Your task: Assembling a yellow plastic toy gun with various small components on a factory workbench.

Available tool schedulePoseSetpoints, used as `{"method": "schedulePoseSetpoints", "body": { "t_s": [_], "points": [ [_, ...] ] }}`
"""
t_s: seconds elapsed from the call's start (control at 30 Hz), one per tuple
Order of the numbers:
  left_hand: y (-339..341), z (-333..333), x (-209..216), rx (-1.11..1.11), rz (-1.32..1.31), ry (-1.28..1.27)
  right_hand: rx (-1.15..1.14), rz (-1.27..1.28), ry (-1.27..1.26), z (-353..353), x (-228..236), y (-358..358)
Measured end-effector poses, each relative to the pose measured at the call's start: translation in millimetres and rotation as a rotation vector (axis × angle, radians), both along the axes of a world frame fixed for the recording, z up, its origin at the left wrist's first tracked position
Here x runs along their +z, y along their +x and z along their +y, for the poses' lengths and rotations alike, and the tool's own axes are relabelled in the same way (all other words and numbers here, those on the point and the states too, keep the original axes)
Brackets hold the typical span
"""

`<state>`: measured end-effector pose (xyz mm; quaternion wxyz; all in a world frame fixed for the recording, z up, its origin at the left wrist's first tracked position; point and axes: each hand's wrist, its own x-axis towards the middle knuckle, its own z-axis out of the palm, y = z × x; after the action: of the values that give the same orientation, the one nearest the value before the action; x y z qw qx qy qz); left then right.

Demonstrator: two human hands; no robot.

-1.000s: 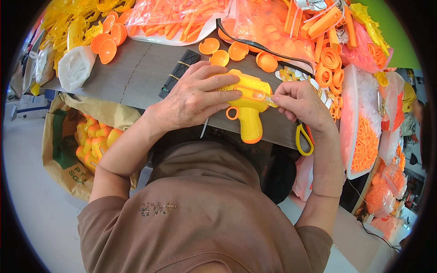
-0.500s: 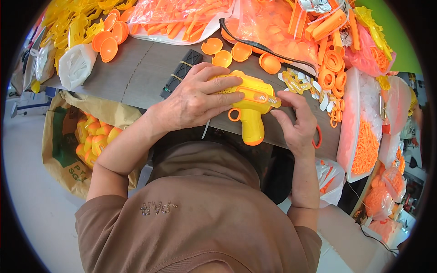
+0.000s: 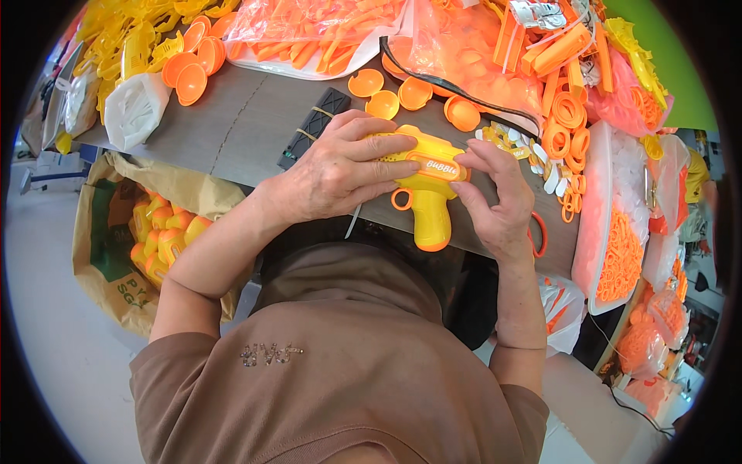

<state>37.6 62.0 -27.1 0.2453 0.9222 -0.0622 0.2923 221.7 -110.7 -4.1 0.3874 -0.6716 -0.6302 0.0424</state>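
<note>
Head view shows the person's two hands meeting on a yellow toy gun (image 3: 425, 185) at the near edge of a grey worktable (image 3: 247, 124), a little toward one o'clock from the picture's centre. The left hand (image 3: 340, 174) lies over the top and rear of the toy's body, palm down, fingers stretched forward and lightly curled so they press along the upper side; it is closed around the body rather than spread flat. The right hand (image 3: 498, 197) comes at the toy from three o'clock, its fingers bent together with their tips against the front end of the body, the thumb against the side below. The toy's grip, yellow with an orange base, hangs down toward six o'clock past the table edge, and an orange trigger ring shows just under the left fingers. An orange loop (image 3: 539, 232) sits by the right wrist; whether the hand holds it cannot be told.

At twelve o'clock from the hands lie orange half-shells (image 3: 386, 93) on the table, with a black ribbed block (image 3: 313, 127) just beside the left hand at ten o'clock. Clear bags of orange parts (image 3: 309, 31) fill the far side. Orange rings (image 3: 568, 131) are heaped at two o'clock. A brown paper sack (image 3: 116, 232) holding more yellow toys stands on the floor at nine o'clock.
</note>
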Motion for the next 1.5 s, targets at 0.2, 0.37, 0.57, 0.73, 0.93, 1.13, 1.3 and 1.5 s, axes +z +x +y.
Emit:
{"method": "schedulePoseSetpoints", "body": {
  "t_s": [0.2, 0.37, 0.57, 0.73, 0.93, 1.13, 1.3, 1.5],
  "points": [
    [0, -1, -1, 0.007, 0.008, 0.004, 0.019, 0.000, 0.015, 4, -3, -5],
    [0, -1, 0, 0.003, 0.006, 0.008, 0.028, 0.089, 0.005, 5, -6, -7],
    [0, -1, 1, 0.019, 0.052, 0.052, -0.019, 0.125, 0.006, 3, -7, -14],
    [-1, -2, 5, 0.031, 0.082, 0.091, -0.050, 0.161, 0.025, -2, -17, -19],
    [0, -4, 5, 0.013, 0.076, 0.089, -0.088, 0.628, 0.107, 1, -40, -25],
    [-1, -6, 4, 0.047, 0.073, 0.106, -0.044, 1.317, 0.160, 13, -36, -33],
    [0, -7, 4, 0.054, 0.075, 0.099, -0.042, 1.227, 0.105, 15, -38, -30],
    [1, -9, 12, 0.087, 0.066, 0.096, -0.075, 0.857, 0.086, 14, -40, -33]
  ]
}}
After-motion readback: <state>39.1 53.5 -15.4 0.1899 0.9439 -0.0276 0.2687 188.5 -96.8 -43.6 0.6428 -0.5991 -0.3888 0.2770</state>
